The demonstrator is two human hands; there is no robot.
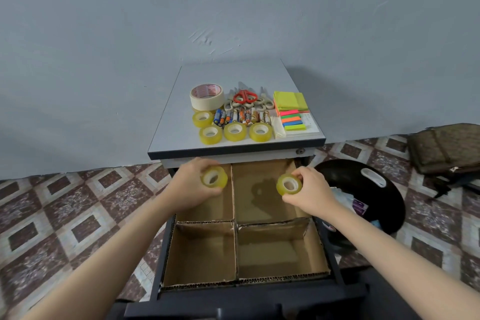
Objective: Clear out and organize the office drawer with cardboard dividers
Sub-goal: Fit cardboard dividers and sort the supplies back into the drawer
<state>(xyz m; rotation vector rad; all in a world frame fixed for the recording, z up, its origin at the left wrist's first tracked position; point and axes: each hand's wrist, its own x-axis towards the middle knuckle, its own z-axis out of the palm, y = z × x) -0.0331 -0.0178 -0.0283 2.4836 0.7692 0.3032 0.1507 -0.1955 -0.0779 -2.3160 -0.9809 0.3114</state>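
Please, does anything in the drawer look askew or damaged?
Yes. In the drawer, the right half of the cross divider leans and its top edge is ragged; the left half stands straighter.

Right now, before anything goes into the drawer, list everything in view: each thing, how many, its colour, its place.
Clear tape rolls: four, yellowish, front of the cabinet top.
Masking tape: one, cream, back left.
Scissors: several, one red-handled on white-handled ones, back middle.
Batteries: a row, mixed colours, behind the clear rolls.
Sticky notes: one stack, yellow-green, back right.
Index flags: several strips, pink, orange, green, blue, yellow, front right.
Cardboard dividers: brown, four compartments, in the open drawer.
Bin: one, black, floor right of the drawer.
Bag: one, brown, floor far right.
Left hand: grips left tape roll, yellowish, above the drawer.
Right hand: grips right tape roll, yellowish, above the drawer.
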